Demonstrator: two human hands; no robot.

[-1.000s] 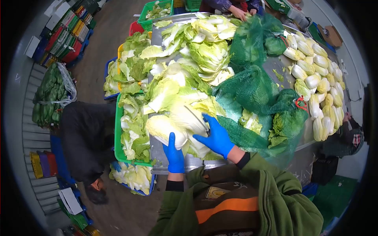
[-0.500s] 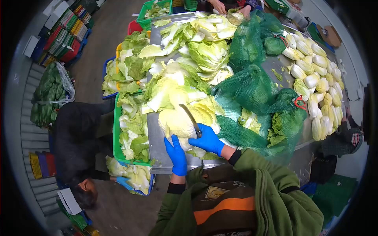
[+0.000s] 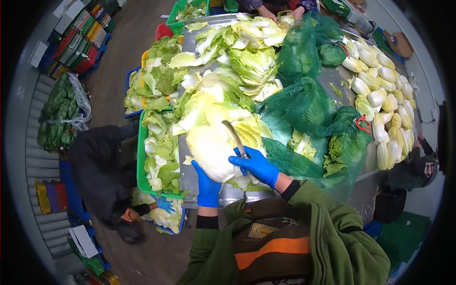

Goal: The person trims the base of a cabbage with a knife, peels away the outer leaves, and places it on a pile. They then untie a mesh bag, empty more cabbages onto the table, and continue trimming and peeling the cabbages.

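Observation:
A pale napa cabbage (image 3: 212, 148) lies tilted at the near edge of the metal table. My left hand (image 3: 208, 185), in a blue glove, supports its lower left side, with the fingers partly hidden beneath it. My right hand (image 3: 258, 166), also gloved in blue, is closed around the handle of a curved knife (image 3: 235, 135). Its thumb reaches toward the cabbage, and the blade points up and away beside the cabbage's right side. Loose leaves (image 3: 251, 66) are heaped beyond the cabbage, and green mesh netting (image 3: 299, 107) lies to the right.
Trimmed cabbages (image 3: 377, 90) are piled at the right. A green crate (image 3: 142, 161) of leaves stands at the table's left edge. A stooping person (image 3: 102, 166) reaches into a blue crate (image 3: 182, 223) at lower left. Another person's hands (image 3: 267, 13) are at the far edge.
The cabbage in front of me has turned, showing more of its pale base. My left hand has shifted left and down, my right slightly right. The stooping person's gloved hand has moved up and right.

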